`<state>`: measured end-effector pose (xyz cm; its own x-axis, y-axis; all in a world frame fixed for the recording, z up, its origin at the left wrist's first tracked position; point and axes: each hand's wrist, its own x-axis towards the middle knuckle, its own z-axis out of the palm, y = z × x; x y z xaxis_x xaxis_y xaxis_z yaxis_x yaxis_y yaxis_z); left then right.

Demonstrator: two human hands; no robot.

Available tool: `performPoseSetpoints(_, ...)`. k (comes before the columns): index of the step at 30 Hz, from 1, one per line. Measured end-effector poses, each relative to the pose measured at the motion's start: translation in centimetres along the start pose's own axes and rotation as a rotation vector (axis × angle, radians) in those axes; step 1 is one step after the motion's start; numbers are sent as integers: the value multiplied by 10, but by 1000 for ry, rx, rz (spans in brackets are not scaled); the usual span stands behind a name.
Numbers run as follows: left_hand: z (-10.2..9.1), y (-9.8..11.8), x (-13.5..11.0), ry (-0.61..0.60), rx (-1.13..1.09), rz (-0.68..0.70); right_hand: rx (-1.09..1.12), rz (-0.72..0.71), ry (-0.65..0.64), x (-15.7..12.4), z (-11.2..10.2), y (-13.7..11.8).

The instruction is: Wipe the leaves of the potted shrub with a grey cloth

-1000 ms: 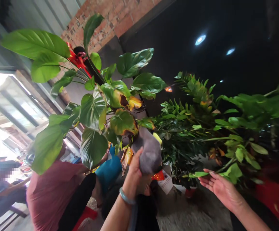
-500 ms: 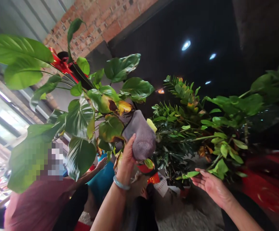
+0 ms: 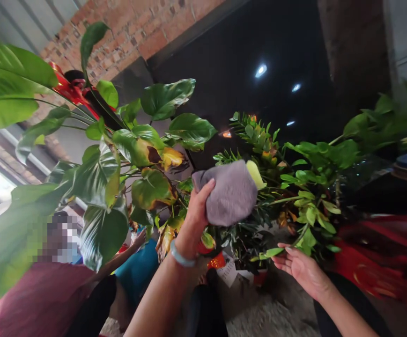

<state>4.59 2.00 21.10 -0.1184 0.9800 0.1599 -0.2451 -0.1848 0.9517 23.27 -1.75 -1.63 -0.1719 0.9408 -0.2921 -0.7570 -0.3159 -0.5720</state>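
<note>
A grey-mauve cloth is gripped in my left hand, which wears a pale bangle. A yellow-green piece shows at the cloth's far end; whether it belongs to the cloth I cannot tell. Low on the right, my right hand is turned palm upward, with a slender green leaf between its thumb and fingers. That leaf lies by the drooping tip of a leafy branch. Just left of the cloth hang broad leaves with yellow and brown patches on a large plant.
A black glossy panel with light reflections stands behind the plants. A red ribbon bow is tied at upper left. Another person in a dark pink shirt sits at lower left. Red material lies at right, and papers rest on the floor.
My left hand has swung the cloth to the right and turned it sideways, away from the patchy leaves. My right hand keeps its hold on the leaf. The view has shifted slightly right.
</note>
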Motion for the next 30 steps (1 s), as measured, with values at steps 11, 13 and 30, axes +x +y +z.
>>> performPoseSetpoints(11, -4, -88, -39, -110, 343, -561, -137, 112, -33, -3, -15, -8)
performPoseSetpoints(13, -6, -69, -44, -208, 388, -523, -147, 112, -19, -4, -15, -12)
performPoseSetpoints(30, -3, -125, -44, 80, 354, -244, -61, 61, 77, -11, -6, -17)
